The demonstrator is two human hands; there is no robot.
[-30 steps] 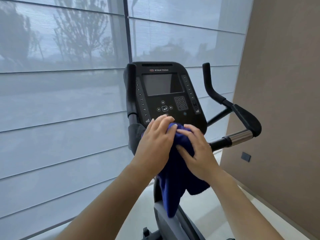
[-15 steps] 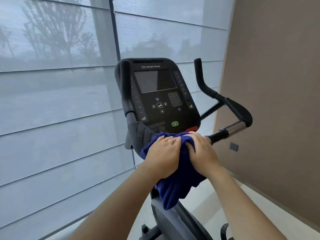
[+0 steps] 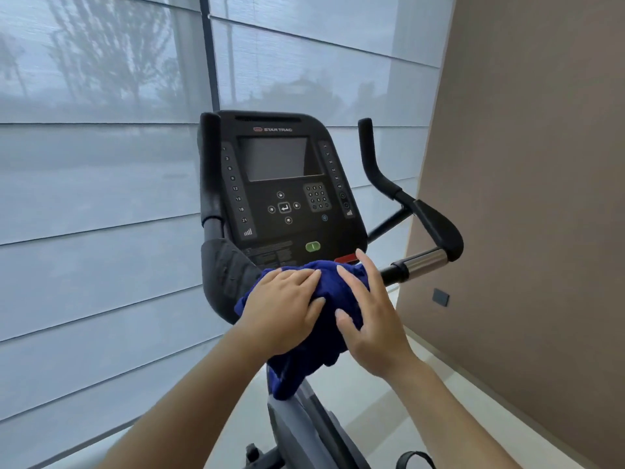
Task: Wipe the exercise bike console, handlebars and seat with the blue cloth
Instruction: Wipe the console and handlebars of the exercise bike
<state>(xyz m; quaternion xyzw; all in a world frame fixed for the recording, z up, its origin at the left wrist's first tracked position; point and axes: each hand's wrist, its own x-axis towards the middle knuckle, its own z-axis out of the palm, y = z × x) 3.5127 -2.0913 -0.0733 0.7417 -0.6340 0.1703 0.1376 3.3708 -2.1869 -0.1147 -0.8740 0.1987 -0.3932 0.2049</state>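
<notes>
Whole left side is window with sheer grey blinds (image 3: 101,198) pulled down, split by one dark vertical frame post (image 3: 210,52). Soft, flat daylight comes through. You can make out tree shapes (image 3: 111,55) outside, and maybe a building further right, hard to say through the fabric. On the right is a plain brown wall (image 3: 541,164) with a small dark plate (image 3: 440,297) low down. The floor (image 3: 389,397) is pale and smooth.

Soft, even daylight thru shaded window (image 3: 101,164), no hard shadows; wide-angle bend at edges, slight blur.
</notes>
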